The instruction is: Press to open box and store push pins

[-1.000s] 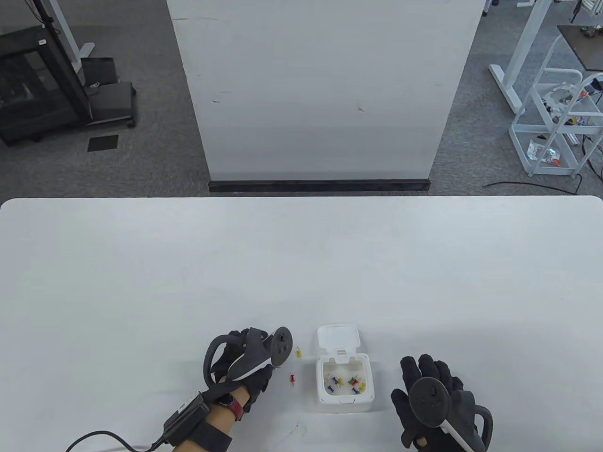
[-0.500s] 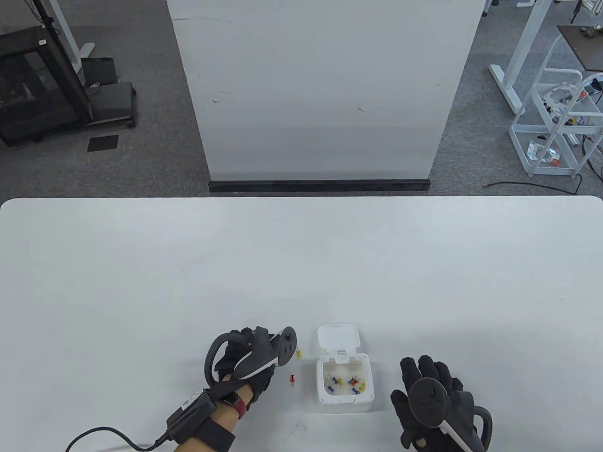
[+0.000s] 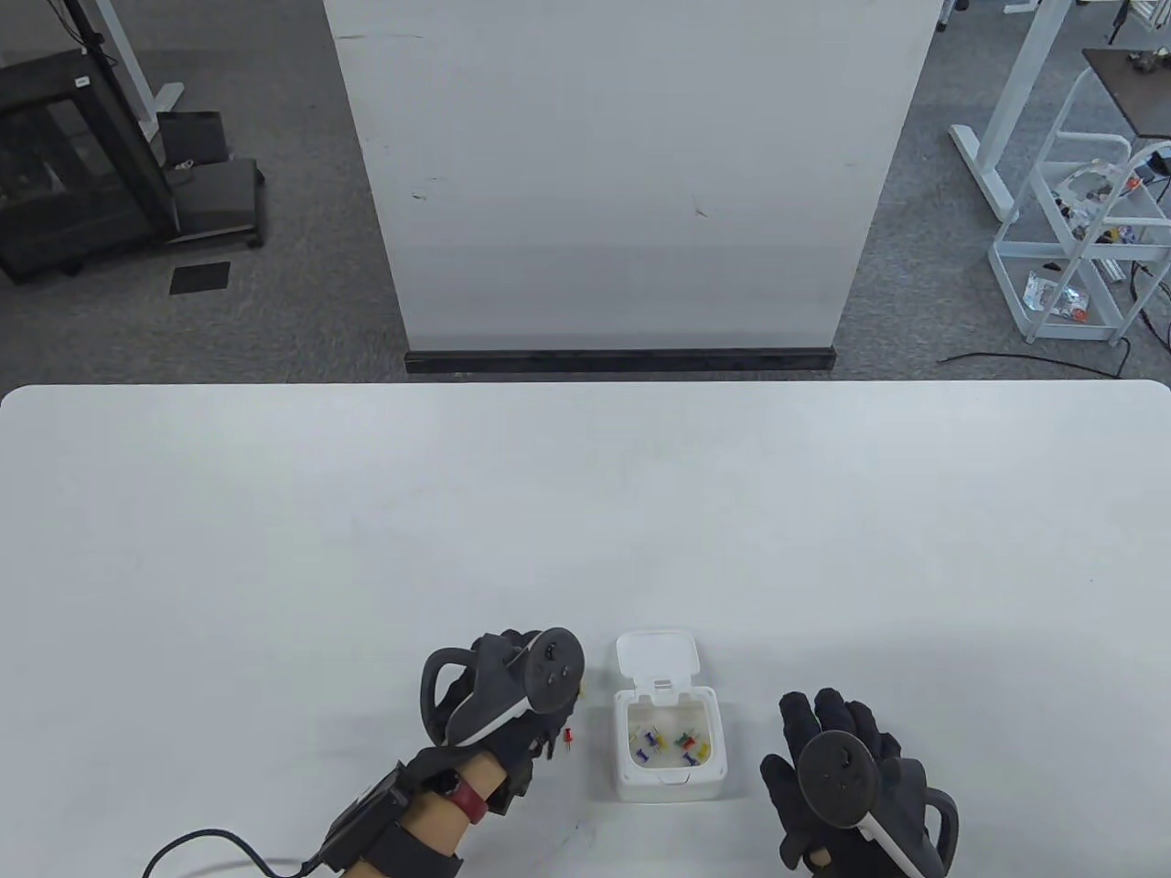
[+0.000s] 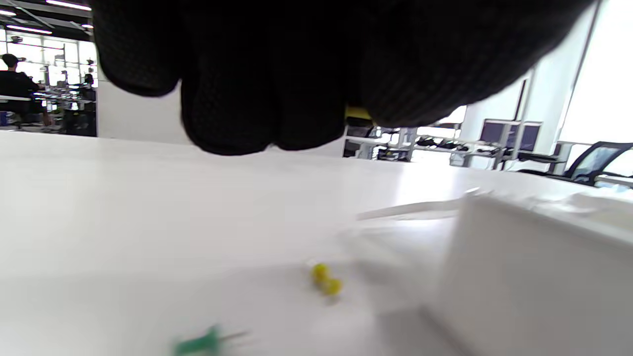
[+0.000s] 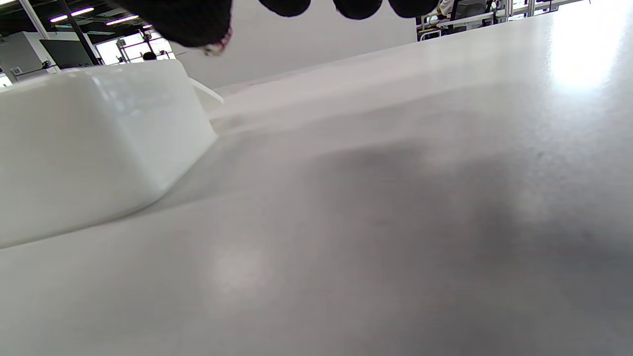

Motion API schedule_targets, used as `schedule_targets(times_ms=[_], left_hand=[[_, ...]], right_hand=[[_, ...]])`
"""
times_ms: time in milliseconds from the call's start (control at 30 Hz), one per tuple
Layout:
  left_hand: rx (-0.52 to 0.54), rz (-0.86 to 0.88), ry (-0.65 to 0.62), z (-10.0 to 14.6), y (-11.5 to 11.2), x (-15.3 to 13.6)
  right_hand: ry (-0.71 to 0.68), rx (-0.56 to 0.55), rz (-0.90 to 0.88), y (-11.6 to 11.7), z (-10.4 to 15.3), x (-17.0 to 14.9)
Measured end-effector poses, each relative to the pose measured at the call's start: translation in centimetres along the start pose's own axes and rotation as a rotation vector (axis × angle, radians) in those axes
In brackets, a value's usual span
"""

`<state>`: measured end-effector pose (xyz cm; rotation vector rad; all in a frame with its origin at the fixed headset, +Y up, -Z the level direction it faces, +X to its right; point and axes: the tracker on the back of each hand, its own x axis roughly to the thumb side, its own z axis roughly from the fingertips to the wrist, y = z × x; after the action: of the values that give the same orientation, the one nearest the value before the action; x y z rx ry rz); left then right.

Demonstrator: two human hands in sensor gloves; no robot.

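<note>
The white box [image 3: 670, 743] stands open near the table's front edge, its lid [image 3: 657, 657] tipped back, with several coloured push pins [image 3: 672, 743] inside. A red pin [image 3: 569, 736] lies just left of it. My left hand [image 3: 540, 709] hovers over the spot left of the box. In the left wrist view its fingers [image 4: 237, 99] hang bunched above a yellow pin [image 4: 326, 280] that lies on the table beside the box [image 4: 534, 277]. A blurred green pin [image 4: 198, 343] lies nearer. My right hand [image 3: 828, 759] rests flat and empty, right of the box [image 5: 89, 143].
The white table [image 3: 585, 512] stretches far beyond the hands. A white panel [image 3: 622, 174] stands behind its far edge. A small yellow speck [image 4: 357, 112] shows at my left fingertips; I cannot tell what it is.
My left hand has moved right toward the box and now covers the yellow pin in the table view. The right hand, the box and the red pin have not moved.
</note>
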<state>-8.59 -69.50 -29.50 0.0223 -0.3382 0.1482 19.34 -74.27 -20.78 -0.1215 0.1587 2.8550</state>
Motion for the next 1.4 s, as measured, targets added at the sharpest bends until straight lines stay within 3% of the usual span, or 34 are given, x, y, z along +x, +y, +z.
schedule_targets(times_ms=[200,433,567,833,1033,1200,1400], left_hand=[[-0.017,-0.049,-0.152,0.2,-0.3,5.8],[-0.047,-0.058,-0.185,-0.5,-1.9,7.7],[-0.038,-0.046,-0.175,-0.4,-1.6,7.2],[-0.04,-0.005,-0.02,-1.0,-0.1,2.3],[-0.121,-0.08,0.077,-2.0,-2.7,-0.8],[-0.183,-0.145,0.1,-2.7,-4.7,-1.1],[-0.201,-0.167,0.091,-3.2,-5.6,-0.3]], right_hand=[[-0.001,-0.008,0.0,0.0,0.1,0.0],[-0.001,-0.007,-0.005,0.0,0.1,0.0],[0.003,-0.007,-0.01,-0.1,0.1,-0.1],[0.001,-0.001,-0.004,0.0,0.1,0.0],[0.006,0.002,0.002,0.0,0.1,0.0],[0.009,0.001,-0.003,0.0,0.1,-0.1],[0.011,0.004,-0.01,-0.1,0.0,-0.1]])
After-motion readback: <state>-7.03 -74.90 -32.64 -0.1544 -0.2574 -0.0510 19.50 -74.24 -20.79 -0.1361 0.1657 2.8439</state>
